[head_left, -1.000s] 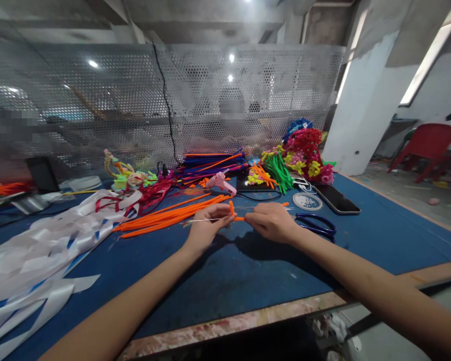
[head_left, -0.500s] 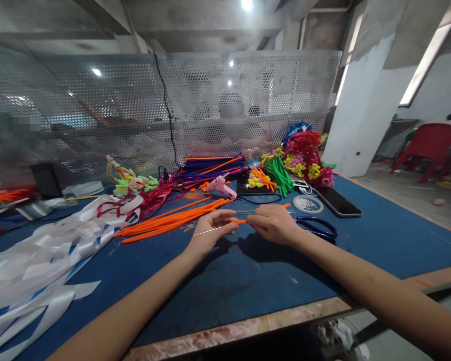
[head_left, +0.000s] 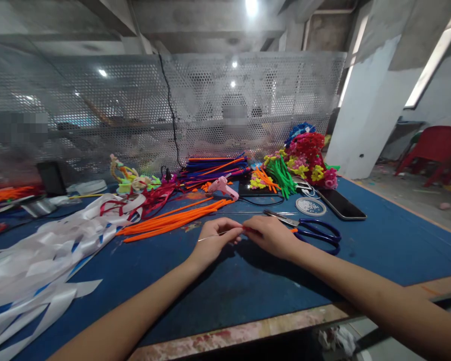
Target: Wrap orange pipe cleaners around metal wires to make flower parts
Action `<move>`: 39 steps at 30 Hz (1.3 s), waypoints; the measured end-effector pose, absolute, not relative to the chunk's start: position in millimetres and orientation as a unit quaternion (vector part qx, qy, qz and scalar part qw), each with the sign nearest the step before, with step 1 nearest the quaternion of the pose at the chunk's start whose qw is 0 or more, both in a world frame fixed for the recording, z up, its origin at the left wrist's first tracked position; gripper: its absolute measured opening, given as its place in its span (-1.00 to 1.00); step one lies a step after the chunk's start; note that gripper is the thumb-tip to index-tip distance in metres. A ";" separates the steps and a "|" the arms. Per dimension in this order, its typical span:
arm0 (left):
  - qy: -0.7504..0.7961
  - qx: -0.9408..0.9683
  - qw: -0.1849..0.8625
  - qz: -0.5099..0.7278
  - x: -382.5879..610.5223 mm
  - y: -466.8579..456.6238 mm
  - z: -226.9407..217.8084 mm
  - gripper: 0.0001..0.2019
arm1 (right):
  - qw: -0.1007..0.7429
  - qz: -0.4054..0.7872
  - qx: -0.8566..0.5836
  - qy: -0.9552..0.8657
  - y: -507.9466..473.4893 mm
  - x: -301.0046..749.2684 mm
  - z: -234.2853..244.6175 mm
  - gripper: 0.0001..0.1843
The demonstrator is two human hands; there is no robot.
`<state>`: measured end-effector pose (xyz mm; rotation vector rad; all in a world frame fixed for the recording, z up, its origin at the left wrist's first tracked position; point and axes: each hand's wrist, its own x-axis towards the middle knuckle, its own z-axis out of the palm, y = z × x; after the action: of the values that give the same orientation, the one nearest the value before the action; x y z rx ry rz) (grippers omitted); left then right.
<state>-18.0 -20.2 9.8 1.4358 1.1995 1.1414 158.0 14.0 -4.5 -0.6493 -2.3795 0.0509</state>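
My left hand (head_left: 216,239) and my right hand (head_left: 272,234) meet at the fingertips above the middle of the table. A thin pale wire (head_left: 210,236) lies across my left hand and runs into its pinch. My right hand is closed round an orange pipe cleaner, mostly hidden by the fingers; its orange end (head_left: 294,230) pokes out on the right. Just beyond that hand lie blue-handled scissors (head_left: 319,231). Thin metal rods (head_left: 255,213) rest behind the fingertips. A bundle of orange pipe cleaners (head_left: 176,219) lies left of my hands.
White ribbons (head_left: 41,255) cover the table's left side. A pink glue gun (head_left: 223,188) sits at the middle back. Right of it are green pipe cleaners (head_left: 283,178), fuzzy flowers (head_left: 308,153), a dish of white beads (head_left: 310,206) and a phone (head_left: 342,204). A perforated metal panel (head_left: 210,110) stands behind.
My right hand has come down and closer to the left, so the fingertips now touch. The orange piece between them is now covered. More of the scissors shows.
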 end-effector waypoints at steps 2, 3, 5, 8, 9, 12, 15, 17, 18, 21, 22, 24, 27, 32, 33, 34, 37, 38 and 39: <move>0.481 0.588 0.449 0.470 -17.3 -20.9 10.7 -0.78 | 0.353 0.084 -0.230 -0.903 13.9 157.3 -3.4 -0.86; 0.478 0.582 0.451 0.479 -16.7 -21.0 10.8 -0.77 | 0.366 0.108 -0.222 -0.897 13.6 157.4 -2.2 -0.85; 0.476 0.551 0.474 0.495 -15.2 -21.1 10.4 -0.74 | 0.397 0.134 -0.216 -0.882 12.5 157.9 0.6 -0.85; 0.471 0.475 0.542 0.508 -12.8 -21.7 8.7 -0.70 | 0.425 0.140 -0.215 -0.868 9.4 158.9 4.4 -0.86; 0.465 0.447 0.568 0.510 -12.2 -22.2 8.0 -0.69 | 0.427 0.140 -0.215 -0.867 8.4 159.2 5.2 -0.87; 0.441 0.384 0.633 0.507 -11.0 -24.1 6.2 -0.72 | 0.422 0.135 -0.216 -0.870 6.6 159.6 5.5 -0.88; 0.437 0.359 0.657 0.499 -10.3 -26.0 4.8 -0.77 | 0.418 0.083 -0.226 -0.876 7.7 159.8 1.9 -0.87; 0.442 0.349 0.661 0.497 -9.3 -27.5 4.2 -0.80 | 0.403 0.009 -0.238 -0.884 9.1 160.1 -1.8 -0.84; 0.445 0.346 0.662 0.494 -8.5 -28.4 4.0 -0.81 | 0.393 -0.029 -0.244 -0.886 9.6 160.4 -3.6 -0.82; 0.450 0.355 0.659 0.488 -5.6 -31.4 4.3 -0.80 | 0.377 -0.092 -0.255 -0.886 9.1 160.8 -5.6 -0.78; 0.447 0.365 0.655 0.488 -4.8 -32.1 4.7 -0.79 | 0.384 -0.084 -0.255 -0.883 8.1 160.7 -4.6 -0.79; 0.438 0.398 0.637 0.494 -3.7 -32.0 5.6 -0.78 | 0.417 -0.020 -0.253 -0.873 5.6 160.3 -0.2 -0.81; 0.427 0.461 0.588 0.509 -4.1 -27.9 7.5 -0.76 | 0.466 0.151 -0.270 -0.829 2.9 159.5 8.8 -0.85; 0.414 0.576 0.482 0.513 -9.5 -22.7 11.5 -0.79 | 0.441 0.465 -0.253 -0.724 6.8 158.8 12.3 -0.82; 0.414 0.596 0.464 0.508 -10.6 -23.4 12.2 -0.79 | 0.427 0.511 -0.239 -0.707 7.9 158.8 11.1 -0.80; 0.416 0.611 0.447 0.504 -11.6 -24.6 12.7 -0.80 | 0.412 0.546 -0.226 -0.693 8.7 158.8 9.9 -0.78; 0.433 0.637 0.399 0.498 -13.6 -28.7 13.5 -0.80 | 0.374 0.592 -0.207 -0.683 8.4 159.6 8.9 -0.74; 0.441 0.642 0.379 0.499 -14.0 -29.6 13.5 -0.80 | 0.369 0.587 -0.210 -0.689 7.5 160.2 9.8 -0.73; 0.452 0.646 0.356 0.501 -14.3 -30.1 13.4 -0.79 | 0.370 0.571 -0.215 -0.701 6.3 161.1 11.4 -0.73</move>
<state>-14.3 -30.1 13.4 1.6685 1.1669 1.2945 161.1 6.3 11.4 -0.5508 -1.7975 1.4645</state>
